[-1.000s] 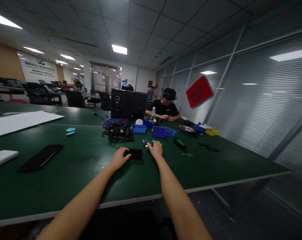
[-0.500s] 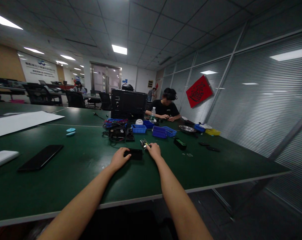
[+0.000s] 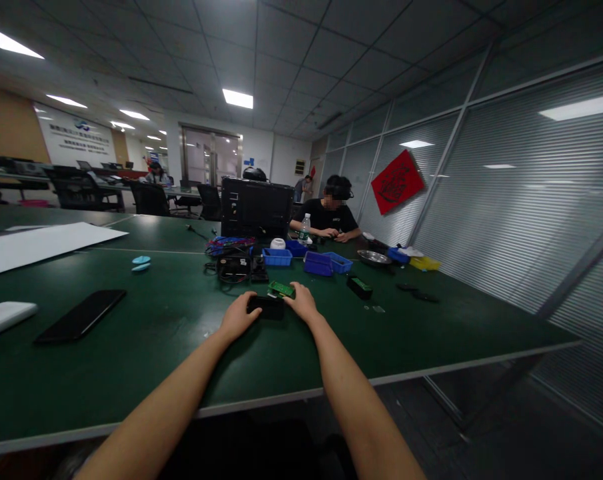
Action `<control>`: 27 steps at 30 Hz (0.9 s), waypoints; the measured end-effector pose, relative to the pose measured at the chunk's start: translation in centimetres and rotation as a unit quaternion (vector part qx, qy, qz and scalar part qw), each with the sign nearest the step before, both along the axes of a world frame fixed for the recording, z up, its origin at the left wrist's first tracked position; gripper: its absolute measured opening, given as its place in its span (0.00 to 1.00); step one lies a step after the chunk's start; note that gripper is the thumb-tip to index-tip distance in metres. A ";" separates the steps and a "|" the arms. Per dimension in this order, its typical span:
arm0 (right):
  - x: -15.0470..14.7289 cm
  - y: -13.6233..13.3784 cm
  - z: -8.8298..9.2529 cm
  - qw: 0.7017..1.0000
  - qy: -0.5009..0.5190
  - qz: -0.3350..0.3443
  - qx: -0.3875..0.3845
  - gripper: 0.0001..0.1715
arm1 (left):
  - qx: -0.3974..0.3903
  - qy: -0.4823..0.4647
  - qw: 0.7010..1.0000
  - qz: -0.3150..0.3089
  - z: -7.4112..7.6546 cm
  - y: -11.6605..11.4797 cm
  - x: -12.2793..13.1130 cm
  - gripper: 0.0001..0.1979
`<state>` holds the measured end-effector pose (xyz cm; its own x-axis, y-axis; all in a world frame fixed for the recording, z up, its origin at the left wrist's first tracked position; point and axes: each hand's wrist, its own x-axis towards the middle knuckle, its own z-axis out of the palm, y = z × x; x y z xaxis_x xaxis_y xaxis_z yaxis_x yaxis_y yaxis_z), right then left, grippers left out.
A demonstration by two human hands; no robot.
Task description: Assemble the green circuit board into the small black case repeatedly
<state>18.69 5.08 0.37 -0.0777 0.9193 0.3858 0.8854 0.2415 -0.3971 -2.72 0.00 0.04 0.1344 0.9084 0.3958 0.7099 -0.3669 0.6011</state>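
My left hand (image 3: 240,316) is closed on the left end of a small black box-shaped case (image 3: 267,308), which rests on the green table. Fingers and thumb of my right hand (image 3: 302,302) grip the right end of a green circuit board (image 3: 281,289). The board is held just above and behind the case's far edge, its flat green face showing. Whether board and case touch, I cannot tell. To the right, a similar black case (image 3: 360,288) with a green board inside lies on the table.
Behind my hands stand blue bins (image 3: 277,257), a black power adapter with cables (image 3: 234,268) and a large black monitor-like box (image 3: 256,208). A metal bowl (image 3: 374,258) is farther right. On the left lie a black phone-like slab (image 3: 81,316) and white sheet (image 3: 46,245). A co-worker (image 3: 334,213) sits opposite.
My right hand has turned the circuit board, so its green face now shows instead of its component side, and brought it left over the case's far edge. My left hand stays on the case.
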 end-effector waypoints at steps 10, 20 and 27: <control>0.1 0.3 -0.2 0.998 0.059 -0.019 -0.007 0.23 | -0.032 -0.017 0.999 0.020 0.1 0.0 0.0 0.35; -1.0 -0.9 1.8 0.886 0.417 0.185 -0.084 0.31 | -0.046 -0.040 0.998 0.031 0.5 -0.2 -0.1 0.39; -1.8 -1.9 2.2 0.903 0.342 0.239 -0.105 0.25 | -0.049 -0.046 0.997 0.035 0.3 0.0 -0.1 0.42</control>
